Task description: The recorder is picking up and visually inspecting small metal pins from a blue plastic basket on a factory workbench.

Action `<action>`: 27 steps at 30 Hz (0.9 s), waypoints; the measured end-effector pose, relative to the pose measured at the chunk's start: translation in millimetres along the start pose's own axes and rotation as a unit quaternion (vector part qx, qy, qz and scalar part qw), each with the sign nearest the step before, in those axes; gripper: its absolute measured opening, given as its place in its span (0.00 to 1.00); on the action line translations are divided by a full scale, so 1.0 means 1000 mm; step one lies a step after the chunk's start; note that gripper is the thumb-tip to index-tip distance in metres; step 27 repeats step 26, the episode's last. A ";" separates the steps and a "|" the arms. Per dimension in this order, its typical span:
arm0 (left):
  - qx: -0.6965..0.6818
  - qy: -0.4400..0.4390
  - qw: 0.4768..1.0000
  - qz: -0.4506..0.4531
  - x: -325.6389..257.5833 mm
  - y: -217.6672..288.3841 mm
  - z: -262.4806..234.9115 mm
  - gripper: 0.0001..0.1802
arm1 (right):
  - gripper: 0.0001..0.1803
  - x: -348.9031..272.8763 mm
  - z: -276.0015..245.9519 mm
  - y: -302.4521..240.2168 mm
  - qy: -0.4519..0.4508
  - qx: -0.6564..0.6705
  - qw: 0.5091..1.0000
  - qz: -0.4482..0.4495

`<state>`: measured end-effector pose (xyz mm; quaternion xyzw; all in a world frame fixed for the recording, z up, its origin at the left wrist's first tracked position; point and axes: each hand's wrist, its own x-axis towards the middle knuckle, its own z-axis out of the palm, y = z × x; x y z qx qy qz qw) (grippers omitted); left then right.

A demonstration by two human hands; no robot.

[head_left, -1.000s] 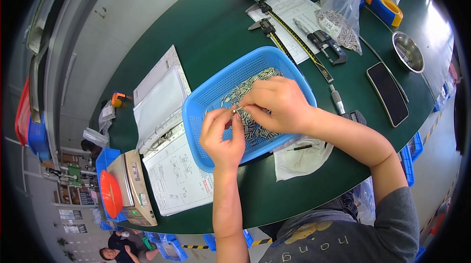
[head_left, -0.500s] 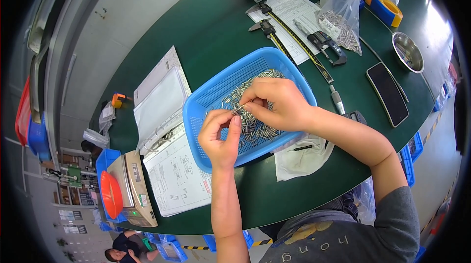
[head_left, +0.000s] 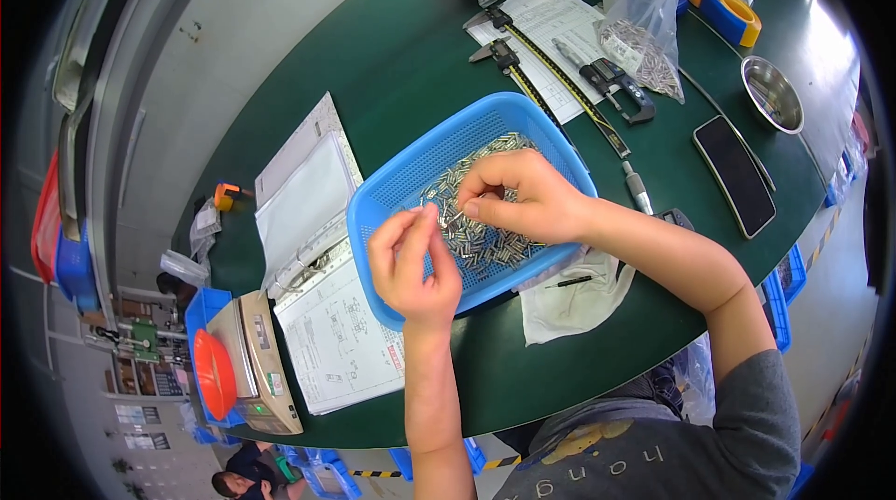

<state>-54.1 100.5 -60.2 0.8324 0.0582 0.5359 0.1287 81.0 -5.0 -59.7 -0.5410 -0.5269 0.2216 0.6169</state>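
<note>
Scale (head_left: 245, 358) with a red dish (head_left: 215, 374) sits at the far left edge of the green table (head_left: 392, 61). Next to it, an open binder (head_left: 313, 248) with drawing sheets.

Blue mesh tray (head_left: 411, 173) in the middle, touching the binder's right edge. Small metal pins (head_left: 476, 239) lie loose on its floor, mostly in the right half.

Left hand (head_left: 411, 262) is over the tray's near-left corner, thumb and forefinger pinched together on one pin (head_left: 418, 211), other fingers curled. Right hand (head_left: 518, 197) is down in the pile, fingertips bunched on the pins; can't tell if it actually has any gripped.

White cloth (head_left: 569, 299) and a black pen (head_left: 567, 281) lie just beside the tray's near-right edge.

Further right: long ruler (head_left: 560, 80), calipers (head_left: 611, 89) on a paper form (head_left: 551, 19), clear bag (head_left: 644, 28) with more metal parts. Then a dark phone (head_left: 735, 173) face up, a small steel bowl (head_left: 772, 94), yellow-blue tape roll (head_left: 728, 14) at the far right.
</note>
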 end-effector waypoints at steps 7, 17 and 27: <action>-0.002 -0.052 0.993 0.106 0.001 0.005 0.004 0.19 | 0.05 0.000 -0.001 0.003 -0.038 0.079 0.995 0.052; -0.109 -0.057 0.992 -0.033 -0.004 0.005 -0.002 0.14 | 0.06 -0.001 -0.001 -0.002 -0.056 0.062 0.995 0.051; -0.419 -0.103 0.802 -0.413 -0.006 -0.007 -0.013 0.10 | 0.06 0.000 0.008 0.001 0.124 -0.123 0.978 -0.118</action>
